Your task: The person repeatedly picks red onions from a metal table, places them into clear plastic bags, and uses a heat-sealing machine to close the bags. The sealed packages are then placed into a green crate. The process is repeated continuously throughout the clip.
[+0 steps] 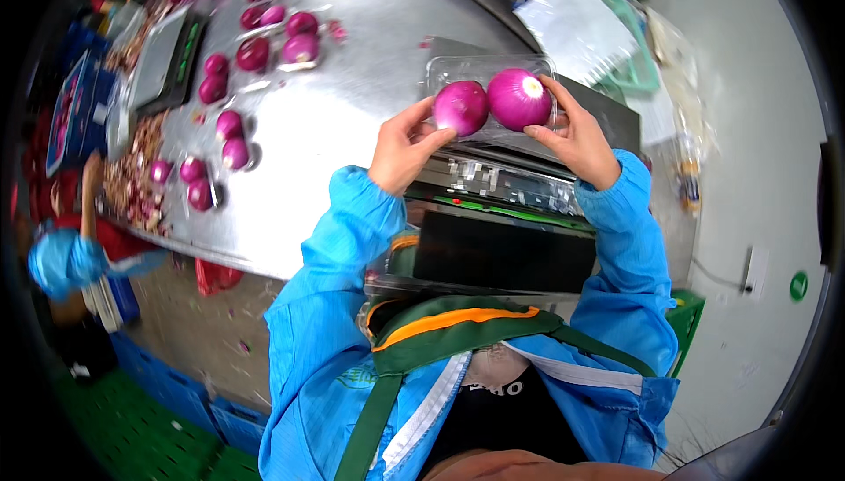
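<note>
Two peeled red onions lie side by side in a clear plastic tray above a dark scale or wrapping machine. My left hand grips the left onion and that side of the tray, thumb at the onion's lower edge. My right hand holds the right onion, whose pale cut end shows, and the tray's right side, with fingers above and thumb below. The tray's underside is hidden, so I cannot tell whether it rests on the machine.
On the steel table are several red onions, some in pairs on clear trays, a second scale and onion skins. White sheets and a green basket lie at upper right. A co-worker's blue sleeve is at left.
</note>
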Action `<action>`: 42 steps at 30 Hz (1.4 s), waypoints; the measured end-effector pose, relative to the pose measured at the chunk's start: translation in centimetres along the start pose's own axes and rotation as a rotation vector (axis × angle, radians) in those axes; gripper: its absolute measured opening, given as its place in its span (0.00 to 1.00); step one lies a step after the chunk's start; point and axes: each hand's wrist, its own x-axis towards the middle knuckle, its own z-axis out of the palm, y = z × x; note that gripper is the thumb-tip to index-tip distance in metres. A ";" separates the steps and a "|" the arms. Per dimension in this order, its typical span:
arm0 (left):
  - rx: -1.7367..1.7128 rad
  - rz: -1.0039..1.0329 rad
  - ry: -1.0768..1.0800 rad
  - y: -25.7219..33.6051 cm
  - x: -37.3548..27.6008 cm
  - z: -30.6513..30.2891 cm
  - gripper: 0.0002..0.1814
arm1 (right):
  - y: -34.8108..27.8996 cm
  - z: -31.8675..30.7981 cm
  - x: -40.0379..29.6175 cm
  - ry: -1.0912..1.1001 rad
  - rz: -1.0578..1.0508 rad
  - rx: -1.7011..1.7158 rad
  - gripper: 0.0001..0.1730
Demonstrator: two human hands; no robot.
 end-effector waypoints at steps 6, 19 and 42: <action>0.102 -0.103 -0.257 -2.8 3.4 9.1 0.27 | 9.4 -3.9 -6.5 0.127 0.199 0.246 0.39; 0.592 -0.113 -0.112 -3.0 -2.8 5.7 0.21 | 13.1 -2.1 -14.4 0.334 0.334 -0.101 0.14; 0.533 0.055 -0.313 -2.3 15.0 10.1 0.21 | 17.7 -7.7 3.0 0.112 -0.089 0.108 0.20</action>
